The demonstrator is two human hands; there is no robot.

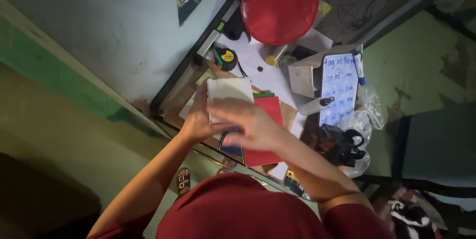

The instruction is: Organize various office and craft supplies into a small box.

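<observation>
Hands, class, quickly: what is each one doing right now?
Left hand: grips the white card by its edge.
Right hand: rests on the card; grip cannot be told.

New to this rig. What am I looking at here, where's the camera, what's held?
No machine: a person's two bare hands, filmed by one head-worn camera looking straight down, so the red shirt shows at the bottom. The left hand grips a white card from the side; the right hand lies across its lower part. Under them, on a cluttered table, sit a red sheet, a tape measure, a red lid, a small whiteboard with a marker, and black scissors.
</observation>
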